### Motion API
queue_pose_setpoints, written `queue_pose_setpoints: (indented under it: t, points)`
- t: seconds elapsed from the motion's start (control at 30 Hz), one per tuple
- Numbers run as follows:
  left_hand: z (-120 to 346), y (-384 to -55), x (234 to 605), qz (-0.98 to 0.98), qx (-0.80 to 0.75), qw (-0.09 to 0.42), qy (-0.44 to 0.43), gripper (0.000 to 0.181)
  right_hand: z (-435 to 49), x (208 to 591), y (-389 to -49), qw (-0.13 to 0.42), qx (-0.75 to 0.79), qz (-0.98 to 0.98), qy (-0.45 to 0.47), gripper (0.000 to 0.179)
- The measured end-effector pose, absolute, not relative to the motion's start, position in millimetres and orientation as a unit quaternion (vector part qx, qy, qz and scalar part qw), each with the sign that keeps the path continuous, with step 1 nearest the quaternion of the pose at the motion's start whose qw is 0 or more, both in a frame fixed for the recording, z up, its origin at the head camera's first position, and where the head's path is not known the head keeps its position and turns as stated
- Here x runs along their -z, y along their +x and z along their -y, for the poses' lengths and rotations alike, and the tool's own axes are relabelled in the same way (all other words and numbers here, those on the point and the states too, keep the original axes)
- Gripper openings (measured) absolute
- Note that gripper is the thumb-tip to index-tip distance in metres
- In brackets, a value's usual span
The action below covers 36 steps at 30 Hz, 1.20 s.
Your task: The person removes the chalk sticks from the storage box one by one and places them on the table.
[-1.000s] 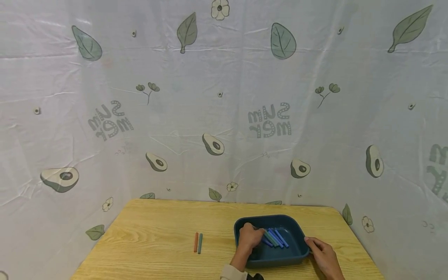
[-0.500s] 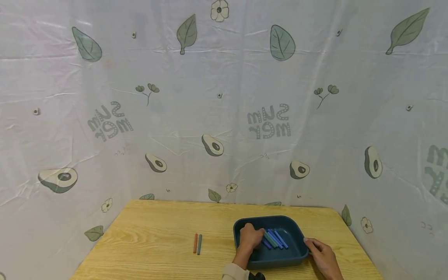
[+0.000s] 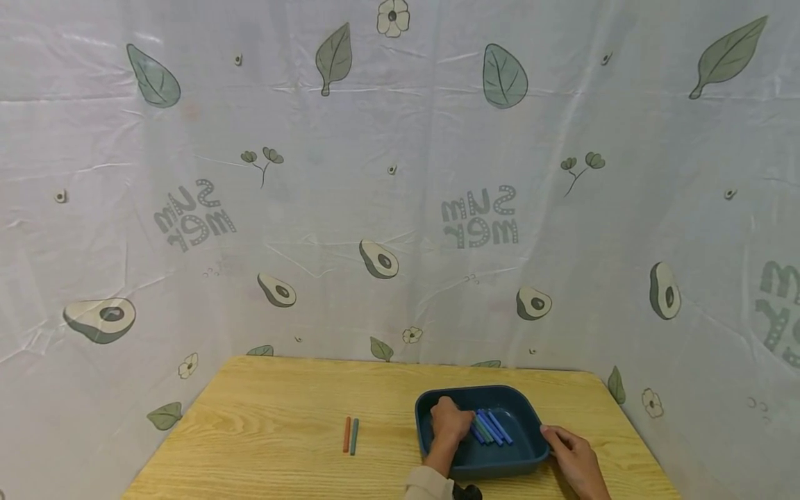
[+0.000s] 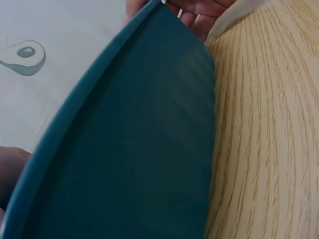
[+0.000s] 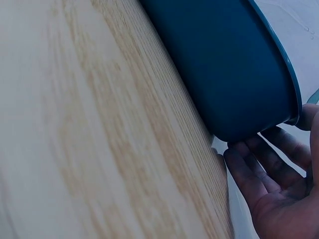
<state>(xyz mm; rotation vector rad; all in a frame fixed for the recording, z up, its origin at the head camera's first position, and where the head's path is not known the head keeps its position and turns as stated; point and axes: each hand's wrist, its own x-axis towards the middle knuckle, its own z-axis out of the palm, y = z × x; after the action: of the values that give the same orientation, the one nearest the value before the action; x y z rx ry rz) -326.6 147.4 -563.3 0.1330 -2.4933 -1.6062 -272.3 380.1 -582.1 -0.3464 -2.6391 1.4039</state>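
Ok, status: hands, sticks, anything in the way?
Left hand in bin, at sticks, grip hidden. Right hand holds bin's right edge. Orange stick, green stick on table. No obstruction seen.

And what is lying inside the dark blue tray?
Inside the tray, blue sticks and a green stick are visible. The left hand, also inside, hides part of the tray, so whatever lies beneath it cannot be seen.

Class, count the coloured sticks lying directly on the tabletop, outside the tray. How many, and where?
2: an orange stick and, just right of it, a green stick, both left of the tray in the head view. Others could be hidden behind the tray.
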Motion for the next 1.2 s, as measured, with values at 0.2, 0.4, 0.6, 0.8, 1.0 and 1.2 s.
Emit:
queue_pose_setpoints:
  t: [0.2,0.4,0.6,0.8,1.0,1.2]
  points:
    - [-156,-332,567,0.836,0.528,0.122,0.082,0.028,-383,583,-273,0.062,-0.455,0.881,-0.114,0.071]
    - [-163,-335,569,0.841,0.511,0.137,0.113,0.045,-385,584,-275,0.063,-0.456,0.88,-0.118,0.073]
    - [-164,-336,571,0.842,0.506,0.132,0.133,0.048,-384,584,-274,0.058,-0.454,0.881,-0.118,0.073]
    - [-166,-338,567,0.837,0.514,0.108,0.152,0.059,-384,583,-274,0.056,-0.456,0.88,-0.122,0.074]
    - [-168,-337,566,0.833,0.519,0.105,0.16,0.061,-384,583,-272,0.054,-0.456,0.88,-0.123,0.074]
    - [-168,-335,566,0.83,0.526,0.108,0.153,0.056,-382,581,-272,0.057,-0.452,0.882,-0.119,0.066]
